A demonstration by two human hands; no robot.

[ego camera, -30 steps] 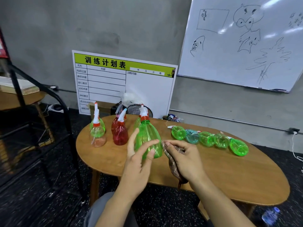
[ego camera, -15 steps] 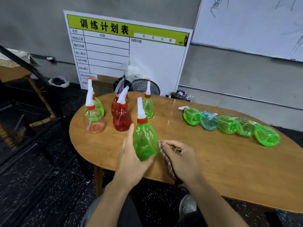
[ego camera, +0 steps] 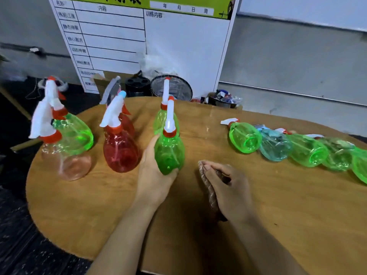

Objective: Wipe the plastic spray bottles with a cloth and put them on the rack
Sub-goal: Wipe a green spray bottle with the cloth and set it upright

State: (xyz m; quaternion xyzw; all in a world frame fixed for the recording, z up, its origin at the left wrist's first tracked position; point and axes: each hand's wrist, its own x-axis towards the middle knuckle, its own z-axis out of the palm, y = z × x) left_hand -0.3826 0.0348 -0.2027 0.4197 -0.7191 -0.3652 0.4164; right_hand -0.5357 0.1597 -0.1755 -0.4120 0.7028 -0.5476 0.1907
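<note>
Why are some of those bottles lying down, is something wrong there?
Nothing looks spilled or broken. A row of bottles, four green and one blue, lies on its side along the table at right, while the others stand upright at left. The left hand holds one green bottle.

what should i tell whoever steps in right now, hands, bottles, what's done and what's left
Left hand grips an upright green bottle on the table.
Right hand holds the cloth on the table, apart from that bottle.
Five more bottles stand at left, among them a red bottle; a row of bottles lies on its side at right.
Done: none racked that the view shows; no rack in view.
Left: wipe the bottles, rack them all.
</note>
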